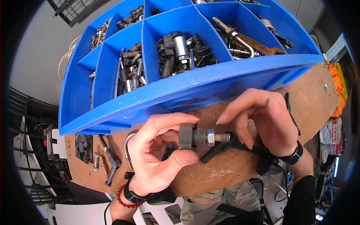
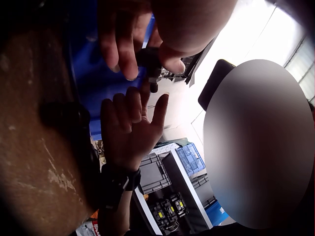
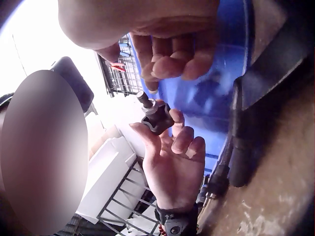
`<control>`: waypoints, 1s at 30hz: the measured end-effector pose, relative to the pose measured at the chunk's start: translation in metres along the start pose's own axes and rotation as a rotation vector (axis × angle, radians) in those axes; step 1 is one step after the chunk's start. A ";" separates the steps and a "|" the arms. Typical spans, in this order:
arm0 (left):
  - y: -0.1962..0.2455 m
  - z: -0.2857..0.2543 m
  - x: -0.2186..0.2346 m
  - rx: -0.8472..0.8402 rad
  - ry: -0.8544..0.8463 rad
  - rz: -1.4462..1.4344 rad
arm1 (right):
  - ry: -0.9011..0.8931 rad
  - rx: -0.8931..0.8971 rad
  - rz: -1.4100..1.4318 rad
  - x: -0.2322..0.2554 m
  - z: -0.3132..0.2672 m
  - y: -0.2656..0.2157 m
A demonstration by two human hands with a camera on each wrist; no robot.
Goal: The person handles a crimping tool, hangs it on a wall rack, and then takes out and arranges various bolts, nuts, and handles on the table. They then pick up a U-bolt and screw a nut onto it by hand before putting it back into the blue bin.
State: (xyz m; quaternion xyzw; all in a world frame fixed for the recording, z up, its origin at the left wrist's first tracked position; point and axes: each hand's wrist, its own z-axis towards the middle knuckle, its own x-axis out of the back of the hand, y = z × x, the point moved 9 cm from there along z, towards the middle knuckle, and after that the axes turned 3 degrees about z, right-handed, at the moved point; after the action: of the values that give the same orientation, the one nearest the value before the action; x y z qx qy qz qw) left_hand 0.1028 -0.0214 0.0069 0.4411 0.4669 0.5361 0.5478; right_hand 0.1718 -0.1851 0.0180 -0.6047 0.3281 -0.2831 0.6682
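My left hand (image 1: 154, 155) pinches a black star knob (image 1: 186, 137) between thumb and fingers, over the front of the wooden table. From the knob a threaded stud (image 1: 225, 138) points right, with a bright hex nut (image 1: 210, 138) on it. My right hand (image 1: 275, 125) is just right of the stud's end, its fingers loosely bent and holding nothing. In the right wrist view the knob (image 3: 158, 121) shows its lobed edge, gripped at the left hand's fingertips. The left wrist view shows the knob (image 2: 149, 58) dark and partly hidden by fingers.
Behind the hands stands a blue divided bin (image 1: 180, 90) of knobs, bolts and handles. On the wooden table (image 1: 217, 174) lie a black clamping lever (image 1: 113, 162), bolts (image 1: 101, 165), a bent metal rod (image 1: 128, 150) and a fan (image 1: 83, 147). A black-handled part (image 1: 213, 153) lies beneath the stud.
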 end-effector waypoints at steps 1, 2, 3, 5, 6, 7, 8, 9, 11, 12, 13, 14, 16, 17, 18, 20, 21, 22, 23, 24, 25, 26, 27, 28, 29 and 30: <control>0.000 0.000 0.000 0.000 -0.002 0.000 | 0.004 -0.003 -0.001 0.000 0.000 -0.001; 0.000 0.000 0.000 0.000 -0.005 0.000 | 0.008 -0.005 -0.002 -0.001 0.000 -0.001; 0.000 0.000 0.000 0.000 -0.009 0.008 | -0.018 -0.034 -0.026 -0.002 0.000 0.002; 0.000 0.000 0.000 -0.001 -0.017 0.025 | -0.068 -0.101 -0.067 -0.006 0.000 0.008; 0.000 0.000 0.000 -0.002 -0.013 0.023 | -0.091 -0.140 -0.083 -0.007 -0.001 0.011; 0.000 0.000 0.000 -0.003 -0.009 0.020 | -0.114 -0.180 -0.099 -0.008 -0.002 0.015; 0.001 0.000 0.000 -0.004 -0.003 0.017 | -0.084 -0.144 -0.082 -0.005 -0.001 0.012; 0.002 0.001 0.000 -0.016 0.008 0.048 | -0.055 -0.107 -0.064 -0.002 0.000 0.010; 0.004 0.002 -0.002 -0.038 0.029 0.110 | -0.007 -0.033 -0.026 0.001 0.000 0.004; 0.004 0.002 -0.002 -0.037 0.028 0.111 | 0.014 0.006 -0.008 0.001 -0.001 -0.001; 0.004 0.002 -0.003 -0.037 0.026 0.112 | 0.007 0.026 -0.002 0.000 -0.001 -0.003; 0.004 0.002 -0.003 -0.036 0.024 0.113 | 0.001 0.046 0.003 -0.001 -0.002 -0.005; 0.001 0.001 -0.001 -0.011 -0.004 0.051 | -0.063 0.009 -0.021 -0.005 -0.001 0.000; 0.000 0.000 -0.001 0.001 -0.017 0.020 | -0.095 -0.028 -0.038 -0.007 -0.001 0.004; 0.001 0.000 0.000 0.002 -0.011 0.021 | -0.125 -0.105 -0.063 -0.006 -0.001 0.011; 0.001 0.000 0.000 0.006 0.002 0.022 | -0.132 -0.159 -0.074 -0.005 -0.001 0.018; 0.001 0.000 0.000 0.005 0.003 0.012 | -0.111 -0.135 -0.061 -0.003 -0.001 0.016; 0.001 0.000 0.000 0.005 0.005 0.004 | -0.082 -0.105 -0.046 -0.001 0.000 0.013; 0.001 0.000 0.000 0.005 0.006 -0.005 | -0.054 -0.075 -0.031 0.000 0.001 0.010; 0.002 0.001 0.000 -0.007 0.014 0.035 | -0.016 -0.039 -0.015 0.001 0.001 0.005; 0.003 0.002 -0.002 -0.020 0.020 0.075 | 0.001 -0.021 -0.007 0.001 0.000 0.002; 0.004 0.002 -0.003 -0.033 0.026 0.114 | 0.017 -0.003 0.002 0.001 -0.001 -0.002; 0.003 0.002 -0.003 -0.029 0.010 0.086 | 0.011 -0.003 0.003 -0.001 -0.003 -0.003; 0.002 0.001 -0.001 -0.025 -0.005 0.059 | -0.024 -0.027 -0.009 -0.003 -0.003 0.000; 0.001 0.001 -0.001 -0.021 -0.020 0.031 | -0.059 -0.050 -0.021 -0.005 -0.003 0.003; 0.001 0.001 -0.001 -0.019 -0.022 0.028 | -0.122 -0.097 -0.046 -0.005 -0.001 0.011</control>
State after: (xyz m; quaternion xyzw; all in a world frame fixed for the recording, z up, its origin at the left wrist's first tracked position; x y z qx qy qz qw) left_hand 0.1035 -0.0221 0.0081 0.4482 0.4497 0.5432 0.5494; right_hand 0.1672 -0.1805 0.0079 -0.6599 0.2859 -0.2450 0.6502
